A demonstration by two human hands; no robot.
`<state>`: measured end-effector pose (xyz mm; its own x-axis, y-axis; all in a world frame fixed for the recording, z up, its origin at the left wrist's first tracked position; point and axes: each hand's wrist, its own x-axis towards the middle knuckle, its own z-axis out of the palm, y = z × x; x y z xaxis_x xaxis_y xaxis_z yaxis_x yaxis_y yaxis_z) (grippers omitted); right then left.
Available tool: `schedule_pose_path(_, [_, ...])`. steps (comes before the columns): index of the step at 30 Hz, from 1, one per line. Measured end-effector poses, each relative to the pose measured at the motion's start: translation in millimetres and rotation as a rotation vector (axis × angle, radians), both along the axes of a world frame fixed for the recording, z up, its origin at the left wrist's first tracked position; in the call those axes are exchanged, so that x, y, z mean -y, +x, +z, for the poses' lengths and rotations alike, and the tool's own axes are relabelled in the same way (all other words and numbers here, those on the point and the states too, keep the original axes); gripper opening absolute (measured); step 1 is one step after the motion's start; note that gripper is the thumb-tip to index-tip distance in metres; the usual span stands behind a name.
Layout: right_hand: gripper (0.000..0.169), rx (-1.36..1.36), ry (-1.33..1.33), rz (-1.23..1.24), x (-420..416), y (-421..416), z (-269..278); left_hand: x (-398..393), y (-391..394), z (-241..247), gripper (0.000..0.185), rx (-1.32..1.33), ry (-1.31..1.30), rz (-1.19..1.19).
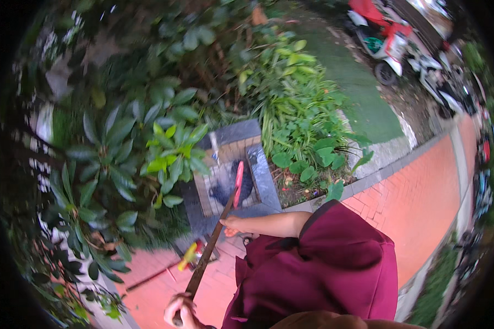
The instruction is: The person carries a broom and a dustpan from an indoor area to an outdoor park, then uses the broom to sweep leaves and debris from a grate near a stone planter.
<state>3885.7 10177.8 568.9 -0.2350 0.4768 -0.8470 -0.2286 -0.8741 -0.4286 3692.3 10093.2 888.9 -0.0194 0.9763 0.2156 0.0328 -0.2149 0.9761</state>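
Note:
Both my hands are on the long wooden handle (206,260) of a mop. My left hand (180,310) wraps the near end, low in the view. Farther up the shaft, my right hand (230,226) grips it, the arm reaching out of a maroon sleeve. A pink mop head bar (239,184) sits at the far end, over a dark, blurred mass (226,189) that looks like mop strands. These lie in a square tiled basin with a dark stone rim (267,174). A blue-handled tap (215,156) is at the basin's far side.
Leafy shrubs (115,164) crowd the left, and low plants (300,135) grow right of the basin. A blurred yellow object (188,257) and a dark stick (152,277) lie on red paving (411,197). Parked scooters (391,53) stand at the upper right.

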Motion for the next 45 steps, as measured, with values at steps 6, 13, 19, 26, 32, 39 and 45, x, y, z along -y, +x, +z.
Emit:
schedule_pose_path(6, [0.022,0.229,0.198,-0.264,52.1,102.6,24.4,-57.6,34.0,-5.5,0.011,0.011,0.042,-0.159])
schedule_pose_path(13, [0.013,0.855,-0.077,-0.159,269.9,182.6,-61.9,-81.4,74.0,-12.0,0.019,0.162,0.046,-0.411])
schedule_pose_path(19, [0.026,1.035,-0.131,0.21,345.2,162.3,-128.6,-95.8,79.4,-24.8,0.02,0.015,0.097,-0.259])
schedule_pose_path(26, [0.024,0.947,0.078,-0.036,285.4,195.8,-10.6,-103.6,98.8,82.2,0.027,0.121,0.344,0.05])
schedule_pose_path(32, [0.022,0.792,0.03,-0.457,322.8,248.7,-10.1,-86.6,149.3,156.4,0.026,-0.103,0.741,0.355])
schedule_pose_path(39, [0.019,0.769,-0.199,-0.498,354.9,270.6,-51.5,-165.4,183.0,87.0,0.026,-0.499,0.772,0.542])
schedule_pose_path(45, [0.02,0.782,-0.155,-0.536,359.4,227.4,-89.5,-220.4,219.8,-45.4,0.024,-0.592,0.063,0.041])
